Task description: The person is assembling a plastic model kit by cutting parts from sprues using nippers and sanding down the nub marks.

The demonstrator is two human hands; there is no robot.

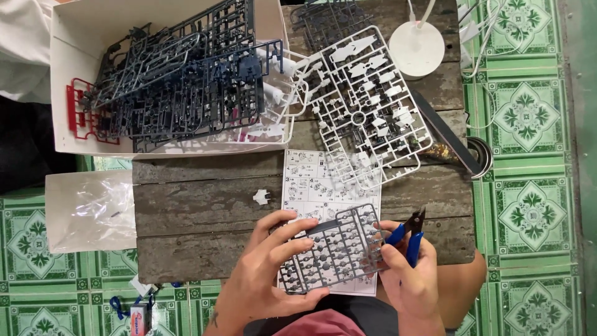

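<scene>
1. The grey parts frame (333, 249) lies at the near edge of the wooden table (199, 218), at about 6 o'clock in the view, held up over the instruction sheet (311, 180).
2. The left hand (273, 267) grips the frame's left side, its fingers curled over the top and the thumb underneath. The right hand (407, 274) pinches the frame's right edge with its fingertips while the same hand keeps the blue-handled cutters (407, 233) tucked in its palm.
3. Judged from this grip, the cutters could slip or swing, since they are held by only part of the hand; their tips point toward 1 o'clock, away from the frame.
4. The frame is thin and held only at its ends, so it could flex, and a small piece could snap loose and drop off the table's near edge onto the tiled floor (528, 205).
5. The small white piece (261, 197) lies loose at 11 o'clock from the frame and could be knocked away by a sleeve or wrist.
6. The white parts frame (367, 106) at 12 o'clock overlaps the sheet and hides some of its steps.
7. The cardboard box (68, 37) at 10 o'clock holds a tangle of dark frames; single pieces cannot be told apart.
8. The white lamp base (416, 48) at 1 o'clock is cut off above. The dark strip at 2 o'clock is hard to identify.
</scene>
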